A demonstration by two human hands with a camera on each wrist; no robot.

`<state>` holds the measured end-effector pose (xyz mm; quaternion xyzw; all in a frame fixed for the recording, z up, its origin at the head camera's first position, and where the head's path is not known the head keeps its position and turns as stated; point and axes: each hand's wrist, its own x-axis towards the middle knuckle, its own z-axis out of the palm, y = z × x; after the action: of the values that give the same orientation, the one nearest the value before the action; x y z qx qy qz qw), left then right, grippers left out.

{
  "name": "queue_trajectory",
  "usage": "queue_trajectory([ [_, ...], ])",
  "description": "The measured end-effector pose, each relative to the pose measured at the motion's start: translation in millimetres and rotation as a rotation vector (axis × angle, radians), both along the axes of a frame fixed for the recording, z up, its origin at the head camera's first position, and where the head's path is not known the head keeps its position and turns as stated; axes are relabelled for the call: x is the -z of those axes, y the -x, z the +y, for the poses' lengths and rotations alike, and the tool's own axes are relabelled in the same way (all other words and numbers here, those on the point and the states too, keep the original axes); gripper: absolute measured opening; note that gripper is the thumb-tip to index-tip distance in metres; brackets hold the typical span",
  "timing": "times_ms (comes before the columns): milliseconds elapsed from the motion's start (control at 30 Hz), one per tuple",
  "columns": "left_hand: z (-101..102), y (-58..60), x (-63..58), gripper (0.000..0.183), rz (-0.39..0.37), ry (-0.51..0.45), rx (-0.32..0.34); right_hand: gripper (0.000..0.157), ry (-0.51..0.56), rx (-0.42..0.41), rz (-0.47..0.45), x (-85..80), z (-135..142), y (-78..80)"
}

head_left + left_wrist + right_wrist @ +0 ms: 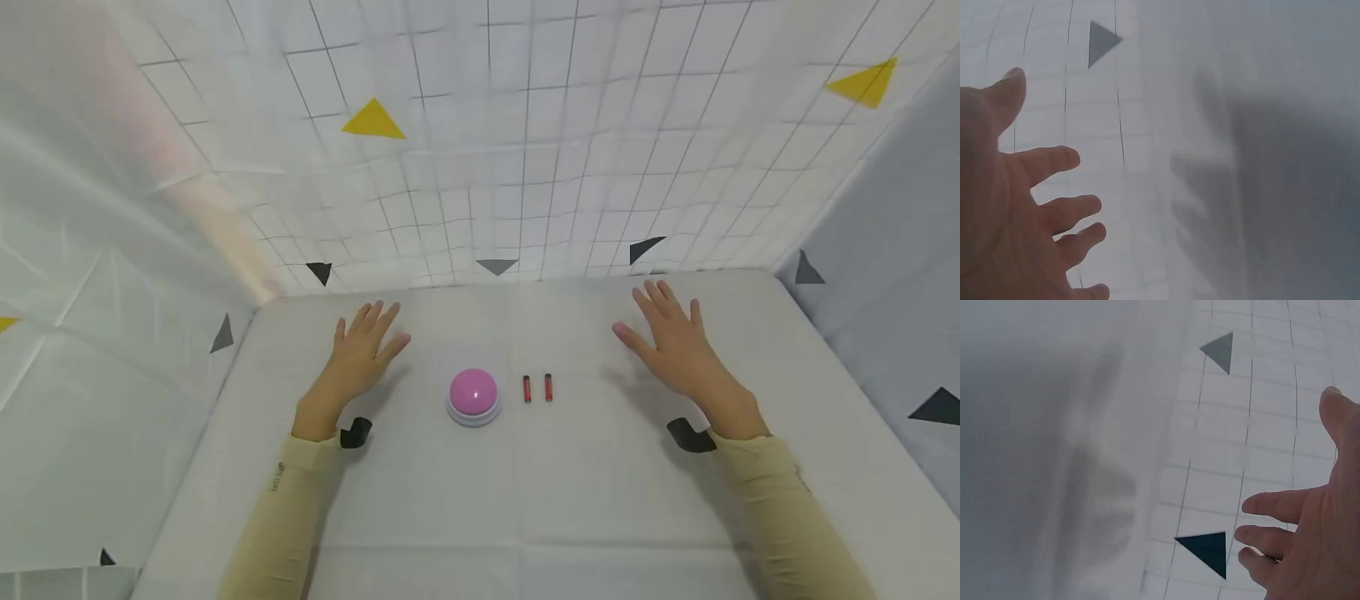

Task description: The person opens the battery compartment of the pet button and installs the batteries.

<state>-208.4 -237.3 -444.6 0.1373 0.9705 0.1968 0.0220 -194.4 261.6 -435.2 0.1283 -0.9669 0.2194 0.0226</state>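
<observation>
A round push button with a pink dome and a pale base sits mid-table. Just right of it lie two small red batteries with black ends, one battery beside the other battery, apart and roughly parallel. My left hand is held above the table to the left of the button, fingers spread, holding nothing. To the right of the batteries, my right hand hovers with its fingers spread and nothing in it. Both wrist views show the left palm and right palm bare, with shadows on the cloth.
A white cloth covers the table. Behind it rises a white wall sheet with a grid and yellow, grey and black triangles. Pale sheets hang at the left side and right side. A black wrist mount sticks out from the left cuff.
</observation>
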Motion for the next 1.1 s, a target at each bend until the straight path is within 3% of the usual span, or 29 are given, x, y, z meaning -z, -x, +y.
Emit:
queue_trajectory([
  [300, 34, -13.1, -0.5, 0.076, -0.018, -0.033, 0.098, 0.094, 0.007, -0.094, -0.062, 4.9, -38, -3.1],
  [567, 70, -30.4, -1.4, 0.089, -0.059, -0.063, 0.260, 0.095, 0.032, -0.222, -0.080, 1.7, -77, -18.3],
  [733, 89, -36.9, 0.9, 0.093, -0.066, -0.053, 0.314, 0.097, 0.041, -0.282, -0.077, 2.3, -92, -27.5],
  [900, 100, -40.7, 4.1, 0.084, -0.080, -0.039, 0.360, 0.096, 0.034, -0.310, -0.039, 1.9, -101, -33.5],
  [1100, 104, -44.2, 13.1, 0.088, -0.061, -0.033, 0.453, 0.097, 0.018, -0.326, -0.043, 0.2, -110, -40.3],
])
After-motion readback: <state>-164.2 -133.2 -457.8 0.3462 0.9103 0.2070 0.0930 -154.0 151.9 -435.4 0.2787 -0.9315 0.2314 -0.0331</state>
